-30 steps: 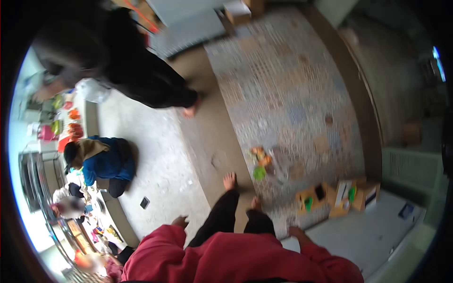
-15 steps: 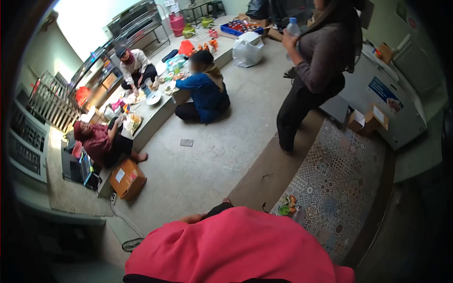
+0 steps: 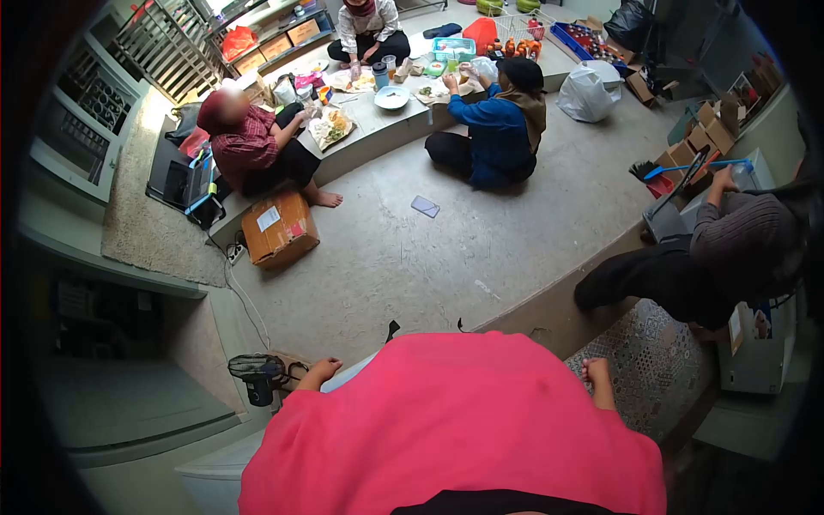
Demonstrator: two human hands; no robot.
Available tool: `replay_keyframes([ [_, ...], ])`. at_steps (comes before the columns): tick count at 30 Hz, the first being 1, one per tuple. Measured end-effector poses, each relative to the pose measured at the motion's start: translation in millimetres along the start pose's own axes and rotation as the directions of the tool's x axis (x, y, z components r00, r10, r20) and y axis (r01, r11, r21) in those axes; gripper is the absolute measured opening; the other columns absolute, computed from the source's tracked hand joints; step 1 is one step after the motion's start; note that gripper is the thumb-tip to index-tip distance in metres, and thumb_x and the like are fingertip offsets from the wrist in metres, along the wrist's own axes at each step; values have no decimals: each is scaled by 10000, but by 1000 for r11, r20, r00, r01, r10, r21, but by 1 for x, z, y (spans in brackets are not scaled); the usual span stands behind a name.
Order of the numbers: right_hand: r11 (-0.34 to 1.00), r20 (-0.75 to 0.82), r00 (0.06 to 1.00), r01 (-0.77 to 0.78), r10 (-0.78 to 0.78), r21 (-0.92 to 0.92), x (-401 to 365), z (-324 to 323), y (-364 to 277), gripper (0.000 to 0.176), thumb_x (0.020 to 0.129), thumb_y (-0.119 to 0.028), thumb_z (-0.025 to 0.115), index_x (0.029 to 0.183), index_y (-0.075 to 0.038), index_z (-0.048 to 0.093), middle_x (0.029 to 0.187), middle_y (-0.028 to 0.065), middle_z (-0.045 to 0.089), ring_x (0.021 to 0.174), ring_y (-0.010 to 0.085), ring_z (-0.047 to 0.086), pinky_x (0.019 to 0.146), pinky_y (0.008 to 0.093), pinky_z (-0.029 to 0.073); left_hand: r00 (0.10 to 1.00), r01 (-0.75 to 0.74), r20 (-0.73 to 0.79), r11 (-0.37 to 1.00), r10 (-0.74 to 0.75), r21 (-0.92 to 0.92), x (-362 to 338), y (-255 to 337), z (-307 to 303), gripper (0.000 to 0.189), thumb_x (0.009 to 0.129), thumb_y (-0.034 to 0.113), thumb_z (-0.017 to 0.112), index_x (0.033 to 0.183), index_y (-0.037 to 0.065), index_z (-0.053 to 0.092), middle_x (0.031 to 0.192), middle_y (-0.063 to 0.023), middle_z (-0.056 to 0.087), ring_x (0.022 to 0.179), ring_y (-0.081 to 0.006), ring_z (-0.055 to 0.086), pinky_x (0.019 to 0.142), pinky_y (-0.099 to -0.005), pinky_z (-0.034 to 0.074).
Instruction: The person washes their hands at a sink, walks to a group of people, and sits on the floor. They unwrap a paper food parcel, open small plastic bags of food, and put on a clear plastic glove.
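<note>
My left hand (image 3: 323, 372) shows at the left edge of my pink top (image 3: 463, 412), low in the view. Its fingers are curled in, and nothing shows in them. A small black fan (image 3: 257, 369) stands just left of that hand, and a pale surface lies right beside it. On the other side, my right hand (image 3: 593, 370) hangs in a loose fist above the patterned floor covering (image 3: 657, 365). No object is visible in it. The pink top hides the floor directly below me.
Several people sit around food on a low ledge (image 3: 365, 129). A phone (image 3: 425, 206) lies on the concrete floor, near a brown carton (image 3: 279, 230). At right, a person in dark clothes (image 3: 747, 240) leans near a blue-handled tool. A white bag (image 3: 590, 91) stands behind.
My view has swung right, and both my hands now show beside the pink top. The standing person, earlier upright with a bottle, now leans at the right edge. Food on the patterned floor is out of sight.
</note>
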State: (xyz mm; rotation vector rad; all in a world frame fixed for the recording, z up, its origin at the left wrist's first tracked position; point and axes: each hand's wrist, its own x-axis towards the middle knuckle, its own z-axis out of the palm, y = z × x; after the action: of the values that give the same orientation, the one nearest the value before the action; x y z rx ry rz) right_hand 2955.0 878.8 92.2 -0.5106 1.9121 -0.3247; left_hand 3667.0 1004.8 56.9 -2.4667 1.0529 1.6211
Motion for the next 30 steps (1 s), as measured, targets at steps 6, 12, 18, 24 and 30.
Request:
replay_keyframes([
  [6,706,494,747,-47,-445,707,-47,109,-233,634,821,-499,304,1167,29,369,1175,179,405,1088,296,393,918,401,315,987,50,-154,999,-48,13,61,66,-62,389,763,333,517,998,23,532,941,-178,562,879,-285,533,743,-341,415],
  [12,632,676,288,-242,-678,736,-55,182,-453,703,804,-556,220,1197,16,337,1219,185,362,1145,315,328,969,400,250,947,-219,-303,898,103,-381,114,170,-62,379,776,312,510,1028,29,516,966,-164,557,903,-275,527,759,-330,406],
  [18,779,788,114,-123,-604,615,-18,250,-602,563,822,-502,278,1027,-13,467,978,134,513,949,255,481,872,373,354,957,50,-233,886,-175,-460,95,140,-30,374,780,306,504,1029,27,514,970,-162,556,909,-276,525,766,-328,402],
  [24,852,780,359,102,-513,514,26,339,-693,164,809,-232,511,711,-107,467,671,4,499,622,107,486,629,261,414,911,266,-153,829,-383,-491,119,122,-53,369,785,301,499,1030,26,511,973,-159,555,915,-277,523,773,-327,398],
  [30,901,743,514,181,-428,394,72,424,-754,150,786,-157,527,918,-92,500,825,24,536,697,134,514,666,262,425,912,272,-181,874,-368,-403,224,133,-198,364,789,296,493,1031,24,509,977,-157,555,922,-278,521,781,-325,395],
])
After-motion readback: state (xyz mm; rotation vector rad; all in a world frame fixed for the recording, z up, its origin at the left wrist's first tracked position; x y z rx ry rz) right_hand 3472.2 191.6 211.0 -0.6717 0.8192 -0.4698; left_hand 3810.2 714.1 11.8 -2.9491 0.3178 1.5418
